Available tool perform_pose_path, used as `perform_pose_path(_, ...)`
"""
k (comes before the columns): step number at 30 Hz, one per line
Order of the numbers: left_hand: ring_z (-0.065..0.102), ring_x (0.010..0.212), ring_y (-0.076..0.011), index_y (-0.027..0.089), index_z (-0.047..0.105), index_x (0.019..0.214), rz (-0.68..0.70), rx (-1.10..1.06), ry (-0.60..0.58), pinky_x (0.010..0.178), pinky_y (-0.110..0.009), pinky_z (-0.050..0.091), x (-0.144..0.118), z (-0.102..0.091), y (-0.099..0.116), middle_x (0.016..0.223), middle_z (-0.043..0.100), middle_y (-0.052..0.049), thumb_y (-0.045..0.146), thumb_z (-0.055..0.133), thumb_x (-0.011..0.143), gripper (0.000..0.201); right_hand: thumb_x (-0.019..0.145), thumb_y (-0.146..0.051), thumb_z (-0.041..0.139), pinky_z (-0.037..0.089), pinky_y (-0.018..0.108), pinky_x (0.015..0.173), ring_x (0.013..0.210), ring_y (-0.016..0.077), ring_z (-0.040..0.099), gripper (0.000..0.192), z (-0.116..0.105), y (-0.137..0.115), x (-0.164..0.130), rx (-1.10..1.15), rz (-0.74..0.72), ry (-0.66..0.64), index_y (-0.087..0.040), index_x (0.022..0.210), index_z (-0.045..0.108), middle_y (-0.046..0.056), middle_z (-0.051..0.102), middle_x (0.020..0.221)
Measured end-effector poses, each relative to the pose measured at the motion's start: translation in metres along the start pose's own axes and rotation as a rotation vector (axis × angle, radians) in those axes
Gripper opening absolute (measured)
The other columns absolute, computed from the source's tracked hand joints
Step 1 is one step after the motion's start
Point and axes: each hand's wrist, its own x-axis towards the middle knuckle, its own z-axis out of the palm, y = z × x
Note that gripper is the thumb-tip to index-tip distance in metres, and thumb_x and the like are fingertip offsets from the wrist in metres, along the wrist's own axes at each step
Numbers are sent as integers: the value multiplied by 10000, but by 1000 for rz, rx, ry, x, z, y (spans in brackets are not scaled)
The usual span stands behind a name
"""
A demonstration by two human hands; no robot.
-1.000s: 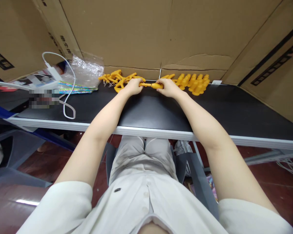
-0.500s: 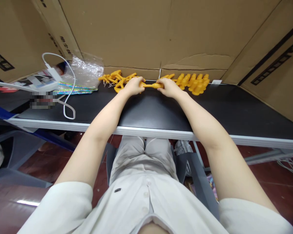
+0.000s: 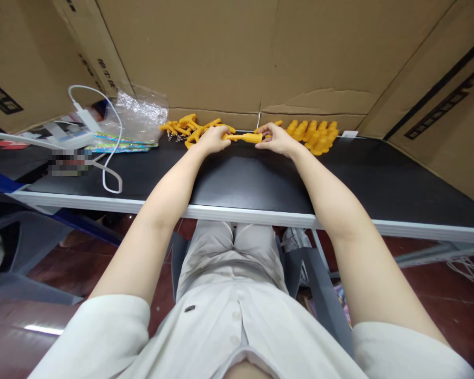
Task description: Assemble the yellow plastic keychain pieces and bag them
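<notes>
My left hand (image 3: 212, 140) grips the thin end of a yellow plastic part (image 3: 245, 138) lying across the far middle of the black table (image 3: 253, 181). My right hand (image 3: 277, 140) has its fingers spread beside the part's thicker end, barely touching it. A loose heap of yellow T-shaped pieces (image 3: 186, 128) lies just left of my left hand. Several yellow capped pieces (image 3: 315, 135) stand in tidy rows just right of my right hand.
Cardboard sheets (image 3: 229, 52) wall off the back and right side of the table. At the far left lie a crumpled clear plastic bag (image 3: 140, 113), a white charger with its looping cable (image 3: 109, 158) and colourful packets. The white table edge (image 3: 245, 215) runs above my lap.
My right hand has let go of the thick end of the yellow part and shifted slightly right, fingers spreading. My left hand keeps its grip in place.
</notes>
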Motion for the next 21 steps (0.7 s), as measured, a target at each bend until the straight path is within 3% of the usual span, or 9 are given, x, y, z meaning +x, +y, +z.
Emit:
perform_pose_path(4,750,1175,-310,251,810,1156,6,18,2,1059,-363,543,0,-1,0,1095,821,-69,196,715,852,323,929,-304,954,665,294,787,756,172,773,345,-3,-13,-10,154,106,-72,-194,994,634,50,760,909)
perform_pose_path(8,740,1185,-310,236,807,1231,21,21,-6,1050,-350,541,-2,-1,5,1139,820,-78,188,709,848,399,991,-687,852,592,262,587,553,170,700,531,-3,-20,-13,228,194,-90,-194,1012,657,38,710,694)
perform_pose_path(11,733,1199,-306,230,806,1256,31,7,-9,1073,-345,536,-3,-2,8,1146,820,-78,192,708,845,423,1006,-793,760,523,258,481,437,165,615,602,-2,-21,-12,237,247,-100,-199,1053,673,18,663,598)
perform_pose_path(15,742,1185,-319,191,811,1247,6,6,-16,1089,-372,534,-4,-3,11,1150,815,-107,197,695,867,397,1076,-770,670,449,243,423,428,158,587,578,-4,-24,-13,231,305,-120,-192,1070,678,46,708,634)
perform_pose_path(21,760,1066,-265,198,823,1165,17,-27,18,1011,-316,566,0,-1,5,1044,827,-70,224,714,857,328,1014,-346,912,501,201,530,546,114,657,327,-11,-29,-18,305,249,-138,-191,1024,624,60,807,851)
